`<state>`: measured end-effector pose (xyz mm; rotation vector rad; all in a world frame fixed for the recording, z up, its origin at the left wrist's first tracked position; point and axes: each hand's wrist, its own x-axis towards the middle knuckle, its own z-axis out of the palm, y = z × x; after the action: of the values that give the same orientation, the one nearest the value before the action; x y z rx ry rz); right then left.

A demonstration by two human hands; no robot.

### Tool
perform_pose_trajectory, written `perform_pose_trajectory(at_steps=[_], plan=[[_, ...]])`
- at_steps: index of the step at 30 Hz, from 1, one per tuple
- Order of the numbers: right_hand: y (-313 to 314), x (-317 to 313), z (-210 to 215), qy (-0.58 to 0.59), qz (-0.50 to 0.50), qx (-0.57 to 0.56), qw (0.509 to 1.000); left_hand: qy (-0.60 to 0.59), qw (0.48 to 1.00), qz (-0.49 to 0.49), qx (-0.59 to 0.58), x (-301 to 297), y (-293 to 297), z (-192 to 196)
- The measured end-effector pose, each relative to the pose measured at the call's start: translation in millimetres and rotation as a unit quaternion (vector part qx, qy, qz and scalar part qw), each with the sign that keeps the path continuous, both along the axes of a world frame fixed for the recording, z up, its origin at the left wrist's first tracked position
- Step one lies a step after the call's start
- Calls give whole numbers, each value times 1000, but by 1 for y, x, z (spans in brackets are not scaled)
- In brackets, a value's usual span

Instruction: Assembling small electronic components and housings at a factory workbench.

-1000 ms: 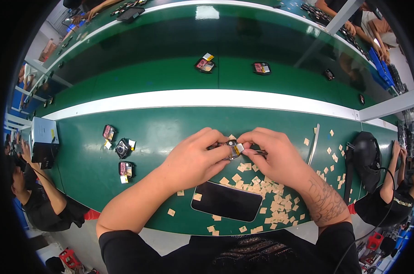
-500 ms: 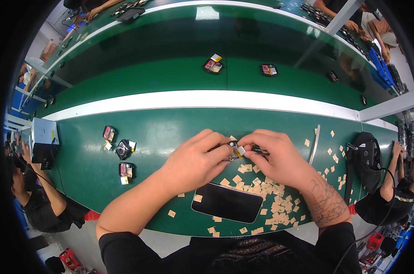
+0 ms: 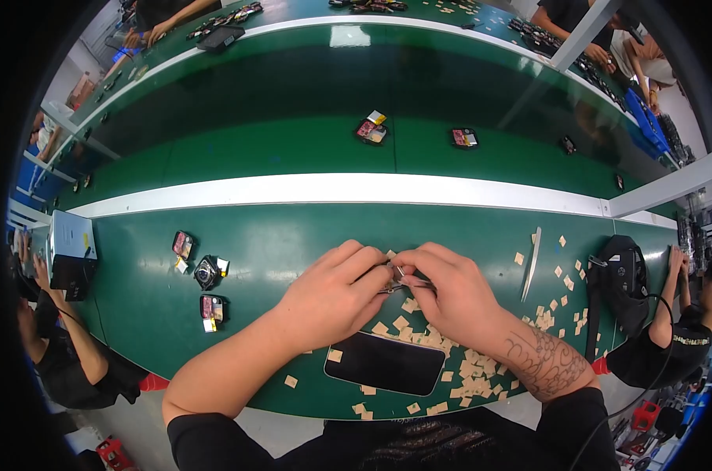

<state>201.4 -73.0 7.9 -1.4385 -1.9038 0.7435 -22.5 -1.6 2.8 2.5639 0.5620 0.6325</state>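
Close together at the middle of the bench are both my hands. My left hand (image 3: 336, 286) is closed around a small dark watch case (image 3: 390, 289), mostly hidden by the fingers. The fingertips of my right hand (image 3: 450, 294) pinch at the case's right side, where a small silvery piece (image 3: 400, 272) shows. A slim dark tool, which looks like tweezers (image 3: 420, 283), sticks out under the right fingers. Below the hands lies a black-screened phone (image 3: 387, 365) with a tan square on it. Many tan adhesive squares (image 3: 477, 373) are scattered to its right.
Open watch cases with batteries (image 3: 213, 308) lie at left, near another watch case (image 3: 207, 272). A metal strip (image 3: 531, 265) and black bag (image 3: 624, 275) are at right; a grey box (image 3: 73, 251) stands far left. Beyond the white rail (image 3: 332, 188) lie more cases. People work around.
My hands have drawn closer together over the watch case, and the pale battery seen between them is now mostly hidden. The whole view has shifted slightly.
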Motion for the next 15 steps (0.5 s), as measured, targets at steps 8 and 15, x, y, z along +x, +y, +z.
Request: perform_pose_trajectory(at_steps=[8,15], plan=[[-1,-1,-5,27,-16,-2,1000,-15,999,19,-42,4,1,3],[-1,-4,-2,27,-32,-16,999,-27,998,37,-46,3,-5,-1]])
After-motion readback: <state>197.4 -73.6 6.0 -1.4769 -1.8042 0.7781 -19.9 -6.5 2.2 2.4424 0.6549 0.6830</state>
